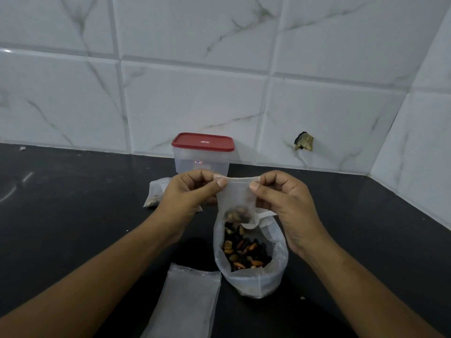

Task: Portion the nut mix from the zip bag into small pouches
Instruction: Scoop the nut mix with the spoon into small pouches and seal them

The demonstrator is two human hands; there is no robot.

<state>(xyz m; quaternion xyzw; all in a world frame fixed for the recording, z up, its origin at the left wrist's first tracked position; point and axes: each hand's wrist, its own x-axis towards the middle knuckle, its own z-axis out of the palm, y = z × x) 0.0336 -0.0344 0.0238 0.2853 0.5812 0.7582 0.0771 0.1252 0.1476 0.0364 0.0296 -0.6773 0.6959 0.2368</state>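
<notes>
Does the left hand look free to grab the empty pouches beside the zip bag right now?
Likely not yet: the left hand pinches the top of the small pouch, as does the right hand. Nothing lies over the empty pouches, though.

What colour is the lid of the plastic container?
Red lid, seen in the head view.

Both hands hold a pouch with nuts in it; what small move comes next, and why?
Probably press the pouch top closed: left hand and right hand pinch its top corners, nuts sit at its bottom, and the spoon rests in the zip bag.
</notes>
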